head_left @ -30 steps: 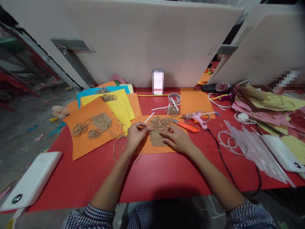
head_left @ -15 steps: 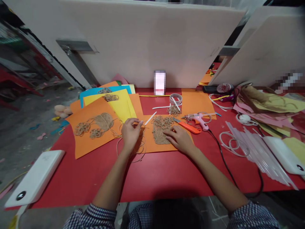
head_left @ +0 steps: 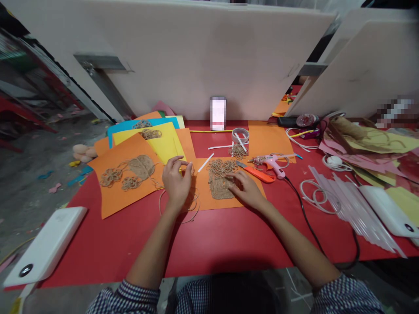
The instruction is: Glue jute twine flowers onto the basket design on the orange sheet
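The twine panel (head_left: 220,188), a flat, roughly rectangular piece of brown cord, lies on an orange sheet (head_left: 203,201). Looped twine (head_left: 222,166) adjoins the panel's far edge. The right hand (head_left: 248,188) is positioned at the panel's right side, fingertips over the cord. Its fingers are bent and moderately parted; whether the fingertips bear on the panel cannot be told. The left hand (head_left: 177,182) is located to the left of the panel, thumb and curved fingers set wide apart. Loose cord (head_left: 195,214) lies in curves between this hand and the panel. A white strip (head_left: 206,162) rests to the panel's far left, near the left hand.

An orange cutter (head_left: 260,175) lies to the far right of the panel, its blade directed toward the looped twine. A pink glue gun (head_left: 274,166) lies farther right of the panel, with a black cable (head_left: 301,205). Beyond the panel are a twine flower (head_left: 238,151) and a tape roll (head_left: 240,135). Farther beyond the panel, a phone (head_left: 218,113) stands upright before a white board (head_left: 176,61).

Well to the left of the panel, a second orange sheet (head_left: 113,203) carries a wound twine piece (head_left: 141,167) and two smaller looped pieces (head_left: 111,177). Well to the right of the panel, clear sticks (head_left: 350,209) lie side by side on the red table (head_left: 212,246).
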The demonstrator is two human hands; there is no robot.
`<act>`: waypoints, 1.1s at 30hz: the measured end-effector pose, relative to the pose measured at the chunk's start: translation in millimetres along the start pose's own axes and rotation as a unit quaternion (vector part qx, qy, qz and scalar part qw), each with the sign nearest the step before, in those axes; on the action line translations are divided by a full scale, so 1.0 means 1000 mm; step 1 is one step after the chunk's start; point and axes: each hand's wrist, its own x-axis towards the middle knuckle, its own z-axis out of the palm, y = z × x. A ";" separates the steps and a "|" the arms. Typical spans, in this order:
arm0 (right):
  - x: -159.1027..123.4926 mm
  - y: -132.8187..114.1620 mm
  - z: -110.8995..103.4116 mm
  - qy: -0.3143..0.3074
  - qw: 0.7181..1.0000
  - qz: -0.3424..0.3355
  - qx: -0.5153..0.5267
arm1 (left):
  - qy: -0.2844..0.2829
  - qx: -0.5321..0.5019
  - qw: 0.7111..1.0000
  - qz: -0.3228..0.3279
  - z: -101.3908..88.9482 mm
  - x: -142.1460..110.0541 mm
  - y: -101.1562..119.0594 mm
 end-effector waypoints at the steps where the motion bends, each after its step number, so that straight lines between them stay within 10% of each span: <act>1: 0.000 0.000 0.000 0.006 0.999 0.021 0.050 | -0.009 -0.003 1.000 0.003 0.000 -0.001 0.001; 7: 0.000 -0.003 -0.006 -0.058 0.875 0.169 0.450 | -0.056 0.034 0.996 0.055 0.001 -0.005 0.003; 13: -0.001 -0.014 -0.017 -0.078 0.798 0.189 0.568 | -0.146 0.043 0.984 0.091 0.008 -0.010 0.003; 20: -0.004 -0.022 -0.015 -0.131 0.795 0.203 0.557 | -0.189 -0.052 0.976 0.093 0.017 -0.019 0.023; 26: -0.006 -0.027 -0.008 -0.137 0.801 0.197 0.548 | -0.317 -0.248 0.915 0.042 0.021 -0.026 0.039; 33: -0.004 -0.024 -0.005 -0.126 0.820 0.173 0.530 | -0.296 -0.295 0.908 -0.036 0.021 -0.027 0.041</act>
